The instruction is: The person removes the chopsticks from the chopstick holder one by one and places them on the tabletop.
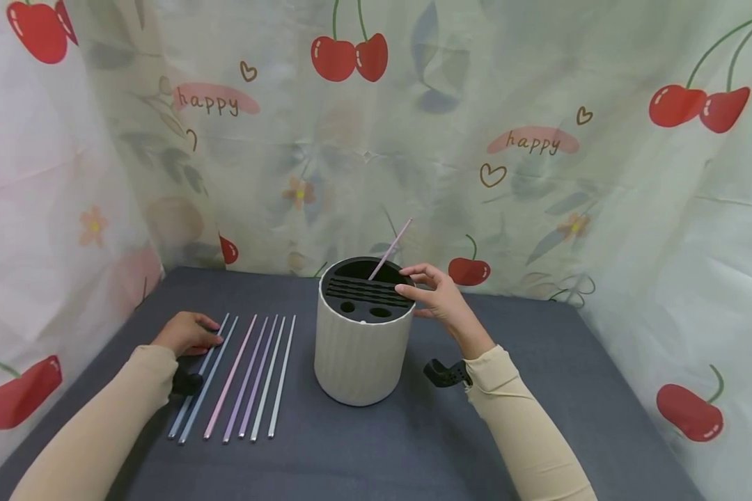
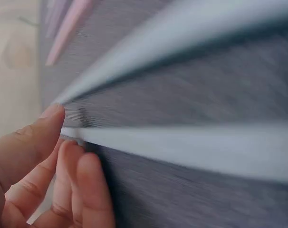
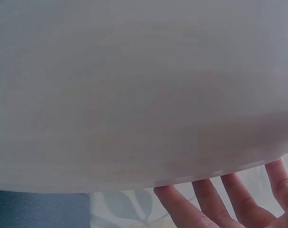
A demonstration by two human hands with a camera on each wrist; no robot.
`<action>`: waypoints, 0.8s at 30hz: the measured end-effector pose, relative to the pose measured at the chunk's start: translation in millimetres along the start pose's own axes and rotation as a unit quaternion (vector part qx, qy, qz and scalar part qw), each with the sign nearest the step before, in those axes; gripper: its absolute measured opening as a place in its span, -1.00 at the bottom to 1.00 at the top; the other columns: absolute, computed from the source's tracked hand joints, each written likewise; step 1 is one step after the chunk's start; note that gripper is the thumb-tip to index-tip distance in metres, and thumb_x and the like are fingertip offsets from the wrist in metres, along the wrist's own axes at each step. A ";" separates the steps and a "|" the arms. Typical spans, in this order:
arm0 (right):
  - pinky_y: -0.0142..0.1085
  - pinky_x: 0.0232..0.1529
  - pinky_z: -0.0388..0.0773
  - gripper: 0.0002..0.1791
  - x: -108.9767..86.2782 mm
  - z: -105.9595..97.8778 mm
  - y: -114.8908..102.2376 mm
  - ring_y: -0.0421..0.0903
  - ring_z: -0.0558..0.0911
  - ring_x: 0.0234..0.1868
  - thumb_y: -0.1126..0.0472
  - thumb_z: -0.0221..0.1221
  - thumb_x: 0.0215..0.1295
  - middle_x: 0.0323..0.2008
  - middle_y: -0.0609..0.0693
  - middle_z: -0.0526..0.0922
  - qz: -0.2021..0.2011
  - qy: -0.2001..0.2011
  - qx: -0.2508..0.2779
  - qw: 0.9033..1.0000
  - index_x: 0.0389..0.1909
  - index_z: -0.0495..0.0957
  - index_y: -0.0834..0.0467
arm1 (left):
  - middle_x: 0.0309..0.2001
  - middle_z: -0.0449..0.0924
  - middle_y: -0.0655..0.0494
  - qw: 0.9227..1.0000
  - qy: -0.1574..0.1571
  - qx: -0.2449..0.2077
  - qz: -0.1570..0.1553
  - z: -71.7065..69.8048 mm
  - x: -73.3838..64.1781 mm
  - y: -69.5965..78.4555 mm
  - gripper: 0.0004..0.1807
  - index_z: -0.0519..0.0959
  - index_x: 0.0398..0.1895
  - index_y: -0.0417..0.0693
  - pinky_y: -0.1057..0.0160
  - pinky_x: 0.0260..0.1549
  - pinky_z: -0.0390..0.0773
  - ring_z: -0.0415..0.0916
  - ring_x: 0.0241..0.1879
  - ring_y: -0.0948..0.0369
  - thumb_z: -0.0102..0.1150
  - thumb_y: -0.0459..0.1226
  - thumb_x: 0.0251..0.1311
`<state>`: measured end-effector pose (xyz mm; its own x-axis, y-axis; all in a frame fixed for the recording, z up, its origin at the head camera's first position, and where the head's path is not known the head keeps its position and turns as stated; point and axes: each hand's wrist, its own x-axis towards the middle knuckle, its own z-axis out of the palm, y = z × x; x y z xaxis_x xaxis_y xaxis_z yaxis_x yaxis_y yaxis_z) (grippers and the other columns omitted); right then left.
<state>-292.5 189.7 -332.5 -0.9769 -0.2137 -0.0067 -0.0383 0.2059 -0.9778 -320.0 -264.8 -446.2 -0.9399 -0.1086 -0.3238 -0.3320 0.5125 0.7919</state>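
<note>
My left hand [image 1: 191, 334] is at the upper end of the leftmost blue chopstick [image 1: 202, 376]. In the left wrist view, its thumb [image 2: 51, 116] and bent fingers lie on either side of that end, with a gap between them. A second blue chopstick [image 1: 209, 379] lies beside it. At the white ribbed utensil holder [image 1: 360, 355], my right hand [image 1: 439, 296] rests on the right rim, thumb over the black slotted insert [image 1: 363, 291]. Fairly straight fingers [image 3: 239, 194] touch the outer wall in the right wrist view. A pink chopstick [image 1: 391, 247] leans up out of the holder's large rear opening.
To the right of the blue pair lie one pink chopstick [image 1: 230, 376], two purple chopsticks [image 1: 263, 376] and two silver chopsticks [image 1: 282, 376], roughly side by side. Dark grey cloth [image 1: 363, 459] covers the table. A cherry-print curtain [image 1: 376, 160] encloses the back and sides.
</note>
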 end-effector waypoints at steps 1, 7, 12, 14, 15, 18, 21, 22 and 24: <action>0.20 0.16 0.47 -0.52 0.2 0.1 0.1 0.11 0.31 0.34 0.13 0.27 0.27 0.30 0.14 0.32 0.000 0.000 0.000 1.000 0.17 0.42 0.14 | -0.15 0.50 -0.23 1.000 -0.002 -0.012 0.003 -1.8 -1.2 3.0 -0.53 0.45 0.07 -0.44 0.29 -0.43 0.68 0.55 -0.43 0.21 0.33 -0.40 0.12; 0.20 0.17 0.46 -0.51 0.3 0.8 0.2 0.12 0.32 0.33 0.14 0.28 0.27 0.30 0.15 0.32 0.001 0.004 -0.002 1.000 0.18 0.42 0.15 | 0.12 0.48 -0.18 0.992 0.001 -0.085 0.089 -12.8 -7.7 48.1 -0.43 0.32 0.31 -0.28 0.38 -0.22 0.67 0.58 -0.08 0.13 0.15 -0.18 0.34; 0.19 0.17 0.46 -0.50 0.3 1.4 0.3 0.12 0.33 0.32 0.14 0.28 0.26 0.29 0.15 0.32 0.002 0.005 0.000 1.000 0.18 0.41 0.15 | -0.12 0.50 0.18 0.960 0.012 -0.219 0.175 -9.7 -30.2 125.2 -0.52 0.37 0.26 -0.21 0.43 -0.21 0.65 0.55 -0.28 0.40 0.15 -0.21 0.34; 0.19 0.17 0.46 -0.50 -0.1 0.6 0.8 0.12 0.34 0.32 0.14 0.28 0.26 0.29 0.15 0.32 0.001 0.006 0.002 1.000 0.18 0.41 0.15 | -0.19 0.50 0.21 0.944 0.007 -0.255 0.208 -0.9 -42.8 159.2 -0.56 0.41 0.21 -0.20 0.43 -0.23 0.65 0.55 -0.28 0.35 0.17 -0.24 0.32; 0.20 0.17 0.46 -0.51 -0.1 0.5 1.1 0.12 0.34 0.32 0.14 0.27 0.27 0.28 0.15 0.32 0.000 0.006 0.003 1.000 0.18 0.41 0.15 | -0.20 0.51 0.20 0.937 0.001 -0.265 0.225 4.9 -48.2 175.2 -0.59 0.44 0.17 -0.20 0.42 -0.24 0.66 0.56 -0.29 0.33 0.18 -0.25 0.30; 0.19 0.17 0.46 -0.51 0.4 0.2 1.8 0.12 0.32 0.33 0.15 0.27 0.27 0.28 0.15 0.32 0.001 0.006 0.005 1.000 0.18 0.41 0.16 | -0.16 0.52 0.15 0.931 -0.027 -0.255 0.261 25.0 -60.6 219.0 -0.62 0.48 0.14 -0.19 0.36 -0.19 0.67 0.59 -0.27 0.29 0.19 -0.26 0.30; 0.19 0.16 0.47 -0.51 1.3 0.2 2.1 0.12 0.31 0.33 0.15 0.27 0.27 0.28 0.15 0.32 0.002 0.007 0.005 1.000 0.18 0.41 0.16 | -0.13 0.54 0.06 0.928 -0.067 -0.239 0.279 46.9 -69.2 254.5 -0.63 0.49 0.14 -0.22 0.23 -0.07 0.66 0.60 -0.23 0.23 0.19 -0.30 0.29; 0.19 0.16 0.48 -0.51 1.5 0.2 2.1 0.12 0.31 0.33 0.14 0.27 0.27 0.28 0.15 0.32 0.002 0.007 0.006 1.000 0.18 0.41 0.16 | -0.11 0.54 0.04 0.928 -0.079 -0.231 0.282 54.1 -71.1 264.0 -0.63 0.50 0.13 -0.23 0.20 -0.03 0.65 0.60 -0.21 0.21 0.19 -0.32 0.28; 0.19 0.16 0.48 -0.51 1.9 0.2 1.9 0.12 0.31 0.33 0.14 0.27 0.27 0.28 0.15 0.32 0.002 0.007 0.005 1.000 0.18 0.42 0.15 | -0.05 0.55 -0.03 0.932 -0.099 -0.211 0.279 67.6 -73.9 279.4 -0.64 0.50 0.13 -0.23 0.15 0.02 0.63 0.59 -0.15 0.16 0.19 -0.34 0.28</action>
<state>-294.4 189.5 -334.4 -0.9799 -0.1993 -0.0068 -0.0333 0.1973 -0.9798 -337.9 -56.0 -236.0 -0.9561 0.2559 0.1430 0.1627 0.0575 0.9850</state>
